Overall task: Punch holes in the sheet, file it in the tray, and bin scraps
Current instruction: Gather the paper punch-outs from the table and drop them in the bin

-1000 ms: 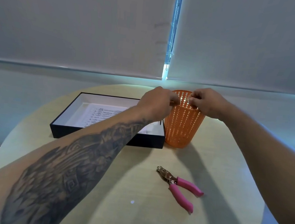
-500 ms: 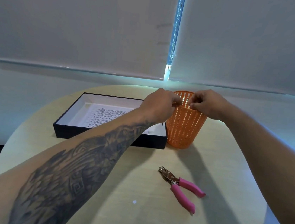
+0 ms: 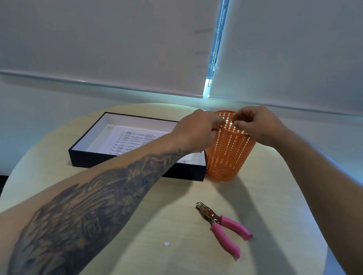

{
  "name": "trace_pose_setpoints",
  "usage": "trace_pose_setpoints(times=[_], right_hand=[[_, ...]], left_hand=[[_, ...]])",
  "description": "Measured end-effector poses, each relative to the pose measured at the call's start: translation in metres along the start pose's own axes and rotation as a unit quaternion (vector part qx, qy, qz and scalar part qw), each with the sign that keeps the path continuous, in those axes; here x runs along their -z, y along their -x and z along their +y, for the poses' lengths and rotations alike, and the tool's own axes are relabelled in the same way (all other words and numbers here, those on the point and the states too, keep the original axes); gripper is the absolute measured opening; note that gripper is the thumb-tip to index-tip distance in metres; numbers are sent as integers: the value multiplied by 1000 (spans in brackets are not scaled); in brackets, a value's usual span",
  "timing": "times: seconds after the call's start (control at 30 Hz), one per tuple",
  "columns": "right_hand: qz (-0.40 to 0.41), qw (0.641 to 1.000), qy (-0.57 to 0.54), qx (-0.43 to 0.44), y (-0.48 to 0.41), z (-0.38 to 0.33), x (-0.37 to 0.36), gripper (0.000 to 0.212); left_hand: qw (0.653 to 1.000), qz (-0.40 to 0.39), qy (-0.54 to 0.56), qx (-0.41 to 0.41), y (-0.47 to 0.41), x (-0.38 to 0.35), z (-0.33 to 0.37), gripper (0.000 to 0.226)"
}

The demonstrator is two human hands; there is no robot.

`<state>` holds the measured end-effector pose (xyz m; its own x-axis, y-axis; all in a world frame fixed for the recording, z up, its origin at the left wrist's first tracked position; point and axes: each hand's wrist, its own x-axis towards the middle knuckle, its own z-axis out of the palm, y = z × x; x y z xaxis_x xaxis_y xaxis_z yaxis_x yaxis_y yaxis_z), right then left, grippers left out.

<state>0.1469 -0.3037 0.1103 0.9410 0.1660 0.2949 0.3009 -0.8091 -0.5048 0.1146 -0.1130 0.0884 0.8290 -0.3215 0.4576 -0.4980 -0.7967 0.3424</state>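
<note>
Head cam has both hands up at the rim of the orange bin (image 3: 228, 156). Left hand (image 3: 195, 132) and right hand (image 3: 260, 123) pinch their fingers together right over its mouth, presumably dropping scraps, though anything held is too tiny to see. Sheet (image 3: 130, 140) lies in the black tray (image 3: 136, 166), touching the bin's left side. One white scrap (image 3: 166, 243) sits on the worktop (image 3: 281, 205) well in front of the bin, left of the pink punch (image 3: 222, 228); the left hand looks closer to it. Bin's inside is hidden.
</note>
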Motion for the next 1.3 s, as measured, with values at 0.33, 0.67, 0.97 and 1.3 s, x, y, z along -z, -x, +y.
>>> trace_pose_setpoints(times=[0.33, 0.67, 0.97, 1.3], right_hand=[[47, 976, 90, 195, 62, -44, -33, 24], [-129, 974, 72, 171, 167, -64, -117, 25], [-176, 958, 91, 209, 206, -50, -131, 34], [-171, 931, 178, 267, 226, -42, -138, 39]], left_hand=[[998, -22, 23, 55, 71, 14, -33, 26], [985, -117, 8, 124, 169, -13, -72, 28], [996, -44, -11, 76, 210, -44, -72, 23], [996, -42, -19, 73, 211, -46, -72, 25]])
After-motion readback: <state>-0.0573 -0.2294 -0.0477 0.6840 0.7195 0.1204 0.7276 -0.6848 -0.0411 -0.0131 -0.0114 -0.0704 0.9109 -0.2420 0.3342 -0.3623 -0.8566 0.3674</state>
